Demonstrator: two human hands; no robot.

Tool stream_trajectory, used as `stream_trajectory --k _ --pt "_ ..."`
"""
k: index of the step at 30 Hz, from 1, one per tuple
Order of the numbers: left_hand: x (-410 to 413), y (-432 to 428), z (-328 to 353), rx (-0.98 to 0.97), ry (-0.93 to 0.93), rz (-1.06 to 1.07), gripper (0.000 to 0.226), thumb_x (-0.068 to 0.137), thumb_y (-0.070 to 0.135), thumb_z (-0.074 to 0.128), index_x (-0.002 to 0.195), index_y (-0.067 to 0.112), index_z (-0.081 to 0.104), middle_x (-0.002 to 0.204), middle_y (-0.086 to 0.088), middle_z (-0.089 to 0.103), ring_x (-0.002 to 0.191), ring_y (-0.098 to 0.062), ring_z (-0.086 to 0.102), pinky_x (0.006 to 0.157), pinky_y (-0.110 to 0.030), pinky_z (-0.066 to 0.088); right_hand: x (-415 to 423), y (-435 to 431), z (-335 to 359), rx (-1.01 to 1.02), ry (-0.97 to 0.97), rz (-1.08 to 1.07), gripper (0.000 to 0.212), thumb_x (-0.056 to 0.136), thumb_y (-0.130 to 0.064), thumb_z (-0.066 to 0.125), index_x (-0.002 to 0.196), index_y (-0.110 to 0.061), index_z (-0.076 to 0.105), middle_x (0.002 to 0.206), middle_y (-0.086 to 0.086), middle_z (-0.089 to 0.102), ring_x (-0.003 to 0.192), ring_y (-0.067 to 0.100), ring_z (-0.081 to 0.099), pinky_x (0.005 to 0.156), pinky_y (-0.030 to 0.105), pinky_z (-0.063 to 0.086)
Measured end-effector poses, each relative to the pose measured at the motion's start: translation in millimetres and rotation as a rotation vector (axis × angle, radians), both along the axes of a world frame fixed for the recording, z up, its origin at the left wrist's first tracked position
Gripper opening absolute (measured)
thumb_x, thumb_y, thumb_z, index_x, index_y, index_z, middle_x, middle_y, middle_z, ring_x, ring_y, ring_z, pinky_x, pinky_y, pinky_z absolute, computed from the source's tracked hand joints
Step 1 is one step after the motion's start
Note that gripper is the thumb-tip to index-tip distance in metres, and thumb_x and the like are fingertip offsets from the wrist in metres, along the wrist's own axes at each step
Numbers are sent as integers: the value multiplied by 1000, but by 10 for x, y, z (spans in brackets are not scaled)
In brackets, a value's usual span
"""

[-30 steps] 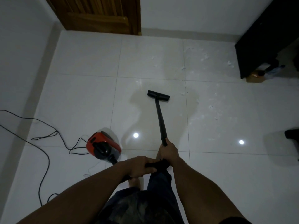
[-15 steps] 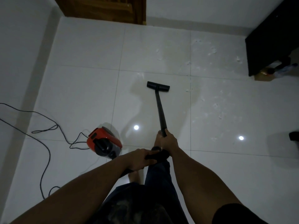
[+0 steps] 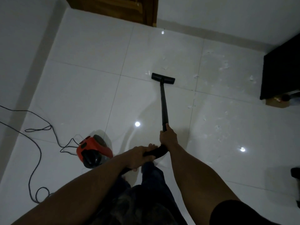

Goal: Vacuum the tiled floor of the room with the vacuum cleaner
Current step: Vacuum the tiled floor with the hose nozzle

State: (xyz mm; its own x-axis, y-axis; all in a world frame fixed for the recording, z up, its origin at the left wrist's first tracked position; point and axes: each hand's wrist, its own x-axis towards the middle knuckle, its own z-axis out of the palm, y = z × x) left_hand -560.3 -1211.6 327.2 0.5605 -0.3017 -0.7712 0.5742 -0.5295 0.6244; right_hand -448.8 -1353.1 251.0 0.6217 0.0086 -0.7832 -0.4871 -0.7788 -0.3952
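A black vacuum wand point(image 3: 164, 104) runs forward from my hands to a flat black floor nozzle point(image 3: 163, 78) lying on the white tiled floor point(image 3: 90, 98). My right hand point(image 3: 168, 137) grips the wand's lower end. Just behind it, my left hand point(image 3: 139, 157) grips the curved black hose handle point(image 3: 156, 151). The red and black vacuum body point(image 3: 93, 151) sits on the floor to my left. Small white scraps point(image 3: 224, 67) are scattered over the tiles to the right of the nozzle.
A black power cord point(image 3: 34, 143) loops over the floor at the left, near the white wall. A wooden door point(image 3: 116, 8) stands at the far wall. Dark furniture point(image 3: 282, 70) fills the right side, with a small box point(image 3: 277, 103) at its foot.
The nozzle has slid forward, away from me, onto the tile joint, nearer the scraps. My view has shifted forward and to the left. Both hands keep their grips.
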Motion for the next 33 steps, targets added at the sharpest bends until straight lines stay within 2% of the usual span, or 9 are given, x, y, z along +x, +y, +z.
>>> stream_trajectory --k 5,9,13,16,18,22,26,31,33 --pt "699 77 -1 8 -9 41 59 102 47 49 155 43 25 131 3 63 101 -14 67 91 -29 54 740 101 -30 -18 12 17 64 100 -28 47 157 -31 19 134 12 55 103 25 57 77 30 43" --pt "1153 282 -7 -6 6 44 60 101 47 51 156 39 26 100 -3 63 60 -2 65 60 -27 58 1179 288 -45 -5 9 4 64 100 -28 47 157 -32 19 136 12 54 109 27 57 78 28 40" --pt "1625 574 -36 -2 8 -10 63 100 53 49 156 40 24 134 -27 50 61 -17 66 53 -26 56 1589 510 -31 -12 12 -27 63 100 -27 47 157 -31 19 139 12 53 115 29 56 82 30 43" --pt "1964 769 -63 -12 25 32 64 99 53 52 156 42 24 104 -10 69 64 -24 66 52 -30 57 1930 694 -33 1 0 -65 63 100 -26 47 157 -28 19 142 13 50 119 30 55 91 34 45" --pt "2217 902 -102 -16 -9 64 62 99 49 54 155 41 28 86 5 68 55 -4 63 48 -20 52 2189 816 -71 9 -2 -88 63 100 -25 46 157 -28 18 142 13 49 118 29 55 88 32 45" --pt "2634 987 -132 -39 -70 125 53 103 33 54 152 34 34 98 31 44 60 33 37 52 2 42 2640 933 -104 6 5 -87 65 100 -22 45 158 -28 16 139 14 51 115 29 56 83 31 45" --pt "3112 919 -143 -86 -34 155 48 103 31 54 146 40 34 59 30 57 54 23 54 50 2 39 3153 897 -130 1 9 -53 65 100 -21 44 158 -28 16 138 14 51 101 24 56 77 29 44" --pt "3794 832 -206 -27 -69 161 54 101 42 54 152 39 34 104 11 70 72 5 66 65 -12 54 3931 869 -211 0 -11 -18 63 100 -23 45 157 -29 18 134 14 55 91 22 55 70 28 43" --pt "4012 811 -227 -12 -62 170 55 100 45 55 151 42 34 99 9 70 66 -2 65 61 -17 54 4166 865 -231 -13 -13 -12 63 101 -25 45 157 -29 17 133 13 55 94 24 56 72 29 42"
